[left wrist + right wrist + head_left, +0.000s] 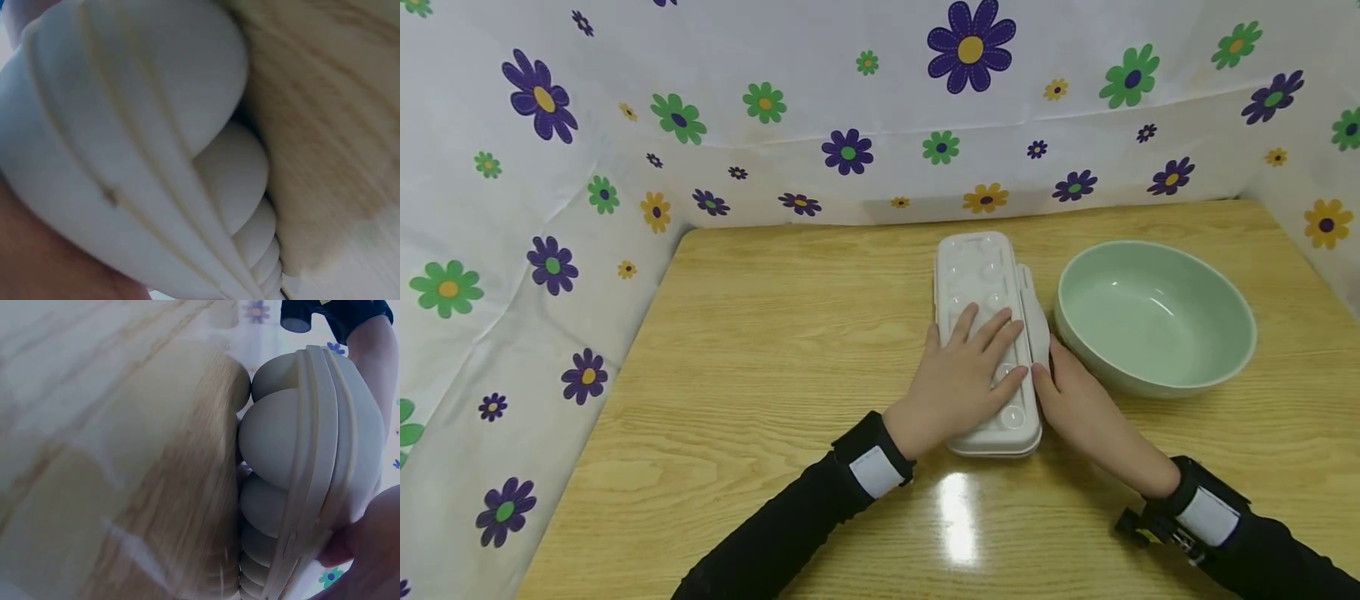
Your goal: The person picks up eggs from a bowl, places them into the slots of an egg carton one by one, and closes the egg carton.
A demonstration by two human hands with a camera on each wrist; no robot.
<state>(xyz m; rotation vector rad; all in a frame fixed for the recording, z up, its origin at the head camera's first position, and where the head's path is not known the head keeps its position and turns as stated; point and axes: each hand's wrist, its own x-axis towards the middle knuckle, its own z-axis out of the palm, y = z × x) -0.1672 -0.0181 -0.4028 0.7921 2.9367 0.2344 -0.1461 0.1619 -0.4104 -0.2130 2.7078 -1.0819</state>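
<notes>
A long white plastic egg box [973,258] with rounded bumps on its closed lid lies on the table in the head view. My left hand [962,379] rests on this lid with its fingers spread. At the box's right side a narrow white handle [1036,321] sticks out. The right hand [1082,408] pinches the near end of that handle between thumb and fingers. Both wrist views show the box from the side: rounded egg cups [234,178] in the left one, the layered rim [319,434] with a fingertip against it in the right one.
A large pale green bowl [1157,317] stands close to the right of the box and the right hand. Under everything is a wood-grain table [775,333]. A white cloth with printed flowers [880,108] hangs along the back and sides.
</notes>
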